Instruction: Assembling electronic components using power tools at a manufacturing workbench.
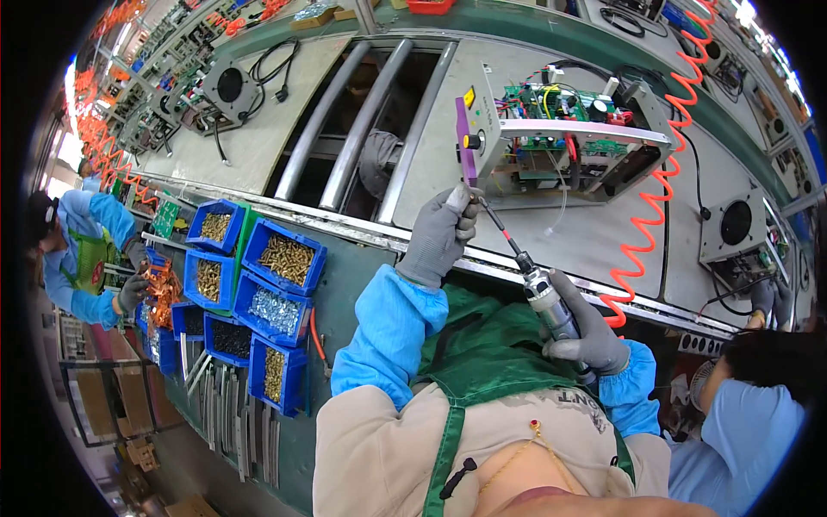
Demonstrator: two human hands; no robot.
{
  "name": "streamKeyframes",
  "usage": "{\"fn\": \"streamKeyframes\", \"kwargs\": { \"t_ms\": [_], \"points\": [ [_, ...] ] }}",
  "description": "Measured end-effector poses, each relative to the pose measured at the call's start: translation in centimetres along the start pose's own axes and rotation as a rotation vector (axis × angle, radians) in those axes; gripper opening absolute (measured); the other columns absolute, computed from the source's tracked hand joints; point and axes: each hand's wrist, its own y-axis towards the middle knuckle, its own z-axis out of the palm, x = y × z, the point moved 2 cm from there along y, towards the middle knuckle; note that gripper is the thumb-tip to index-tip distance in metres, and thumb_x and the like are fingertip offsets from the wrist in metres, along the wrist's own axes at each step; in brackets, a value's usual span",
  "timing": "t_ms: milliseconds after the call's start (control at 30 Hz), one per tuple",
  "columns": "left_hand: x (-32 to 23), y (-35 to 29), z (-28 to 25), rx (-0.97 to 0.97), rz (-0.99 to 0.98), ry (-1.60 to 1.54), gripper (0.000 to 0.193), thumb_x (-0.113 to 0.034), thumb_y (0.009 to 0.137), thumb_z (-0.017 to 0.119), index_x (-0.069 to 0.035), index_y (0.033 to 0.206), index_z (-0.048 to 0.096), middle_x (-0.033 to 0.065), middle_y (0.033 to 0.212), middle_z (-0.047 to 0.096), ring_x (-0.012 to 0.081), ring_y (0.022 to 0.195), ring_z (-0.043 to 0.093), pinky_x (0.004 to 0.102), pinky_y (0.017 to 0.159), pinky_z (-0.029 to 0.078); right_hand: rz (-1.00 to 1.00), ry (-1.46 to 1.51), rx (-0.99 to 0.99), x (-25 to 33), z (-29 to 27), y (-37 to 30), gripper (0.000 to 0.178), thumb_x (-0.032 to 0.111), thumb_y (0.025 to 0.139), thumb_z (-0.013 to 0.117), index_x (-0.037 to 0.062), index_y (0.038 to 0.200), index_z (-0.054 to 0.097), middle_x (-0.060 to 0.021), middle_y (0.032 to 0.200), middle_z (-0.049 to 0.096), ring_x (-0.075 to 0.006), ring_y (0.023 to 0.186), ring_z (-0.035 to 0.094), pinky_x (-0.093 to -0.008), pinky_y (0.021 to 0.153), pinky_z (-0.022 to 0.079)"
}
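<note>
Two grey-gloved hands at work beside one open-framed electronics unit. In the right hand, a silver-bodied powered screwdriver, with fingers and thumb clamped around the barrel. Slanting up and leftward from its nose, a slender bit, directed toward the left hand. At the left hand, fingertips drawn together beside the bit's tip; too small to tell whether pinched on the tip or on a screw. Just beyond those fingertips, the unit's lower front corner; contact not determinable. Above the same fingertips, a purple strip upright along the front panel. Well apart from the right fingers, farther across the pale work surface, the unit's exposed green circuit boards. To the left of both arms, blue bins of brass, silver and black small parts; next to these, metal strips in a row. At far left and far right, one co-worker each.
</note>
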Motion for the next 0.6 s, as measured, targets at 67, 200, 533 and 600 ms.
{"fn": "streamKeyframes", "kwargs": {
  "t_ms": [67, 200, 533, 600],
  "points": [
    [0.1, 0.3, 0.3, -0.005, -0.015, 0.065, 0.033, -0.030, 0.097, 0.056, 0.002, 0.104, 0.059, -0.0003, 0.077, 0.053, 0.0022, 0.057, 0.038, 0.0162, 0.047, 0.031, 0.007, 0.001, -0.007, 0.2, -0.2, -0.4, 0.105, 0.014, 0.065, 0.073, 0.0115, 0.153, 0.015, -0.0087, 0.128, 0.049, -0.0145, 0.093, 0.052, -0.0307, 0.085, 0.045],
    [-1.0, 0.5, 1.1, -0.024, -0.061, 0.344, 0.033, -0.032, 0.097, 0.054, 0.000, 0.098, 0.063, -0.0010, 0.072, 0.055, 0.0020, 0.057, 0.042, 0.0164, 0.048, 0.032, -0.024, -0.095, -0.002, -0.4, -0.9, 0.0, 0.108, 0.003, 0.062, 0.070, 0.0104, 0.152, 0.013, -0.0113, 0.120, 0.049, -0.0183, 0.093, 0.055, -0.0321, 0.078, 0.051],
    [-6.6, 2.4, 1.6, 0.172, -0.179, 1.092, 0.034, -0.035, 0.091, 0.061, -0.001, 0.088, 0.069, -0.0017, 0.071, 0.057, 0.0044, 0.059, 0.046, 0.0190, 0.053, 0.037, -0.094, -0.308, 0.073, -0.5, -1.5, 0.4, 0.103, 0.018, 0.066, 0.076, 0.0112, 0.151, 0.020, -0.0092, 0.128, 0.049, -0.0128, 0.101, 0.050, -0.0288, 0.090, 0.043],
    [-7.2, 2.5, 1.2, 0.383, -0.266, 1.246, 0.034, -0.034, 0.089, 0.063, 0.000, 0.087, 0.069, -0.0016, 0.071, 0.057, 0.0045, 0.060, 0.047, 0.0195, 0.054, 0.038, -0.001, -0.139, 0.090, -0.2, -0.9, 0.5, 0.105, 0.015, 0.063, 0.076, 0.0120, 0.151, 0.019, -0.0102, 0.126, 0.049, -0.0146, 0.101, 0.052, -0.0303, 0.087, 0.046]
  ]
}}
